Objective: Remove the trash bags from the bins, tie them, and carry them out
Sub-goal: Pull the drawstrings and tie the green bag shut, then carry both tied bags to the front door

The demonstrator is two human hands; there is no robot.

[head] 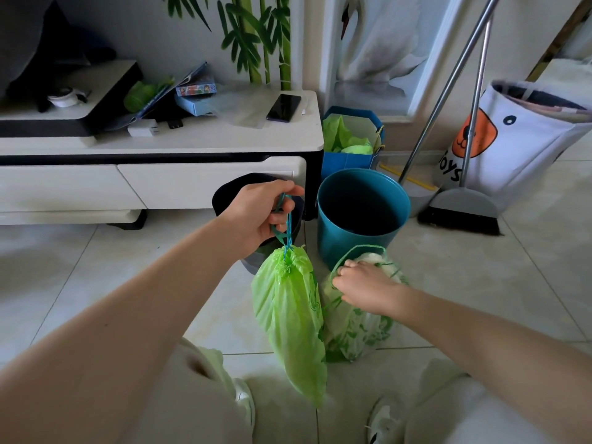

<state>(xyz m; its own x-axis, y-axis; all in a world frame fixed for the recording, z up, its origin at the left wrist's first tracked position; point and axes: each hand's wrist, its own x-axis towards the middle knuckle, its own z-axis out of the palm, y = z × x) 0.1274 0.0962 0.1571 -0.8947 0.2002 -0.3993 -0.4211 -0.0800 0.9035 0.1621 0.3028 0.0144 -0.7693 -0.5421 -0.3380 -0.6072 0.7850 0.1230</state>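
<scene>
The left hand (261,214) is closed around the drawstring (286,225) of a tied green trash bag (290,318), which is held hanging clear of the floor, just left of and in front of the teal bin (363,216). The right hand (360,288) is curled on the drawstring loop of a second bag (358,331), resting on the floor directly before that bin. A dark bin (256,193) is partly hidden behind the left hand.

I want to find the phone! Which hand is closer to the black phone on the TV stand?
Left. The left hand holds a tied green bag just below the stand, under the phone. The right hand is lower down, gripping the second bag on the floor.
</scene>
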